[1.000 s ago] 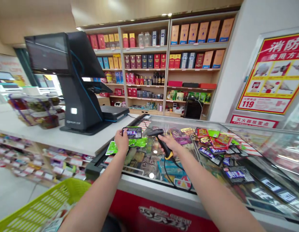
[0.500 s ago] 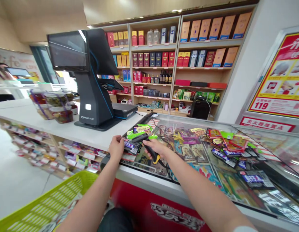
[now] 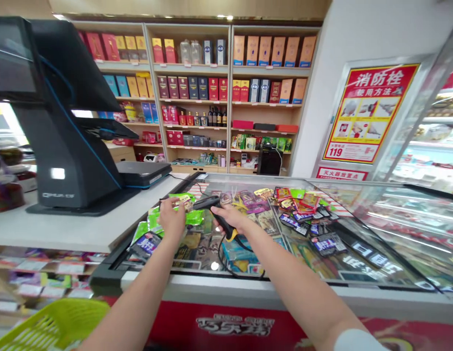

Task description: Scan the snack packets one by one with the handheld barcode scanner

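Observation:
My right hand [image 3: 229,218] grips a black and yellow barcode scanner [image 3: 223,219] by its handle, its head pointing left toward my other hand. My left hand [image 3: 172,217] is closed, thumb and fingers pinching a small snack packet [image 3: 185,199] that they partly hide. Green snack packets [image 3: 155,222] lie around that hand on the glass top of the freezer chest. Below it, beside my wrist, rests a dark packet with purple and white print [image 3: 146,243]. The scanner's black cable [image 3: 219,253] loops down over the glass.
More snack packets [image 3: 303,207] are piled on the right of the glass. A black checkout terminal [image 3: 72,146] stands on the white counter [image 3: 102,229] at left. A yellow-green basket [image 3: 65,317] is at lower left. Shelves of boxed bottles [image 3: 189,90] line the back wall.
The view has swung right. My left hand has left the dark packet at the near left and is now among the green packets, up by the scanner head. My right hand still holds the scanner.

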{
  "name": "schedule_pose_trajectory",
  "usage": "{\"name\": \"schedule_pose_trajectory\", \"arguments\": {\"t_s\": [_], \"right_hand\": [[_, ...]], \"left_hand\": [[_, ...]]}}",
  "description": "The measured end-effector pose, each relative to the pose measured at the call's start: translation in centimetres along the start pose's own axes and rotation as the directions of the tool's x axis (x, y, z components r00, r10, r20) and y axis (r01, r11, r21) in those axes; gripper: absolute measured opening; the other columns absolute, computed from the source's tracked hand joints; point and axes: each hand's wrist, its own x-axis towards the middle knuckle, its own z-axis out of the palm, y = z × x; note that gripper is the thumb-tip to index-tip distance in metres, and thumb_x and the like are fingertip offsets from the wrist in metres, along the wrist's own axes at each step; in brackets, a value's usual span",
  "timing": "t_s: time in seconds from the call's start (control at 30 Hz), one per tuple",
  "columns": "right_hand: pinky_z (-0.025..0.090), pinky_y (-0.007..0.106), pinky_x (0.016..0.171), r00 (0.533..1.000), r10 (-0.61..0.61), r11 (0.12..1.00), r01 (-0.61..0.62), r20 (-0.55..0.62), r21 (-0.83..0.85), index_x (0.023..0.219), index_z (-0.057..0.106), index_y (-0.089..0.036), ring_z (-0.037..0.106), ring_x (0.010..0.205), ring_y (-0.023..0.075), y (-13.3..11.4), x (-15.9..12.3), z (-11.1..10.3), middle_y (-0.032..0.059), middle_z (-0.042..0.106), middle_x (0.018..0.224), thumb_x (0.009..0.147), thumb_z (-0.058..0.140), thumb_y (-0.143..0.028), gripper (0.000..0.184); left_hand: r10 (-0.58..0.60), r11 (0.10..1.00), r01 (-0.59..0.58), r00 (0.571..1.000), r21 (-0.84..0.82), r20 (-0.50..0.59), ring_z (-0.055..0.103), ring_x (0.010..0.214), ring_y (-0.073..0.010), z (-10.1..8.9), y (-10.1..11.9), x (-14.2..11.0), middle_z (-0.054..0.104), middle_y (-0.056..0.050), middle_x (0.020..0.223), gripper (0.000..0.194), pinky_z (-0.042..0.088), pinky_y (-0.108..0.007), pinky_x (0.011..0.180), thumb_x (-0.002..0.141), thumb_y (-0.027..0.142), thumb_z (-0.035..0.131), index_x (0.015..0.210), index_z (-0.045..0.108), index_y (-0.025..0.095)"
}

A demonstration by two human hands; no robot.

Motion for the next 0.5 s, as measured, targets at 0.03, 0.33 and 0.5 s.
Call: {"name": "schedule_pose_trajectory", "arguments": {"t_s": [0.03,0.33,0.5], "right_hand": [[0.042,0.017,0.034,0.999,-0.016,1.0,0.016,-0.033,0.006,0.082,0.047,-0.02,0.05,0.035,0.0084,0.0,-0.6,-1.3,-0.0059,0.056,0.049,0.087,0.058,-0.039,0.023],[0.04,0.018,0.033,0.92,-0.044,0.99,0.092,-0.389,0.106,0.074,0.048,-0.018,0.047,0.033,0.008,0.2,-7.4,-12.2,-0.0049,0.053,0.047,0.089,0.054,-0.04,0.028],[0.039,0.019,0.031,0.836,-0.064,0.978,0.162,-0.545,0.133,0.069,0.048,-0.017,0.045,0.032,0.0079,-0.5,-10.3,-17.0,-0.0037,0.054,0.046,0.089,0.056,-0.042,0.032]], "left_hand": [[0.028,0.999,-0.027,0.999,-0.02,0.033,0.059,0.099,-0.0247,1.1,1.0,-0.5,0.063,-0.008,0.105,0.022,0.044,-0.043,0.089,0.081,0.028,0.051,0.099,0.06,0.02],[0.166,0.986,-0.154,0.865,-0.065,0.473,0.063,0.099,-0.0235,10.6,12.1,-6.7,0.069,-0.006,0.099,0.023,0.043,-0.037,0.086,0.083,0.031,0.054,0.102,0.063,0.022],[0.201,0.979,-0.162,0.73,-0.121,0.653,0.064,0.095,-0.0234,16.5,17.7,-9.0,0.07,-0.009,0.098,0.029,0.047,-0.032,0.079,0.085,0.039,0.057,0.1,0.065,0.015]]}}
